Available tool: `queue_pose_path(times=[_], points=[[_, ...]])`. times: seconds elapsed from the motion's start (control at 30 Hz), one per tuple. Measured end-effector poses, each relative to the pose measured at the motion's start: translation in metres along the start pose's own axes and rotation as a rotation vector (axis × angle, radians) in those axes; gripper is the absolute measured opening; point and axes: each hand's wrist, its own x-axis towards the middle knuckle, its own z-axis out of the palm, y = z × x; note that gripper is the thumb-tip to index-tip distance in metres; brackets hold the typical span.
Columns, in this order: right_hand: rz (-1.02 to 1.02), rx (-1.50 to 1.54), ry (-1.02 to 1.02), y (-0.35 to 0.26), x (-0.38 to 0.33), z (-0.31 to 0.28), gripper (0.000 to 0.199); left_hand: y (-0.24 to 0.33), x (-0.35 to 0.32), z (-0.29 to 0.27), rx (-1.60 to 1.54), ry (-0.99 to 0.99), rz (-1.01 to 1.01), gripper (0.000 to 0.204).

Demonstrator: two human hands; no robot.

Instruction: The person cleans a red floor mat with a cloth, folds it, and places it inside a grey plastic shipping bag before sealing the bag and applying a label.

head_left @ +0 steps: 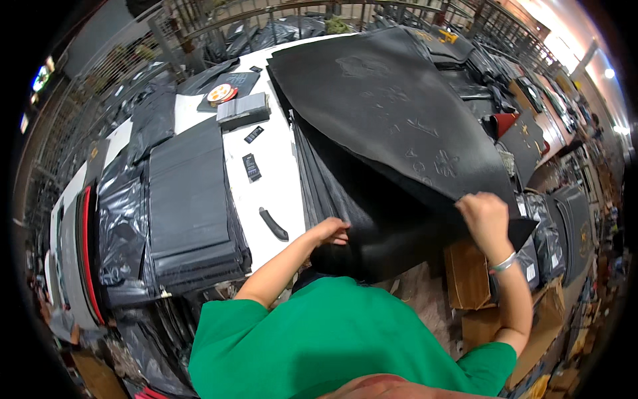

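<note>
A large black sheet (399,93) with embossed designs slopes across the right half of the white table (272,146). My right hand (484,211), closed in a pinch, lifts its near right edge. Beneath the raised sheet more black sheets (319,173) lie stacked, and a dark gap shows between. At the near left side of the stack my left hand (330,231) has its fingers curled on the black material. A cutter with a black handle (273,224) lies on the table to the left of that hand.
Left of the cutter stands a stack of folded black sheets (189,193). Farther back are small black labels (251,167), a block of grey cards (243,111) and a round white-and-orange item (221,94). Cardboard boxes (467,276) stand at my right; metal railings run behind the table.
</note>
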Motion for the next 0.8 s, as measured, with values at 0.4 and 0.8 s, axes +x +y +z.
queue_pose_path(times=[0.4,0.8], points=[[0.055,0.540,-0.106,-0.048,-0.101,0.106,0.022,-0.147,-0.039,0.160,0.692,0.136,0.290,0.054],[-0.206,0.024,-0.476,0.026,0.009,0.062,0.019,0.026,-0.027,0.306,1.145,0.187,1.062,0.031]])
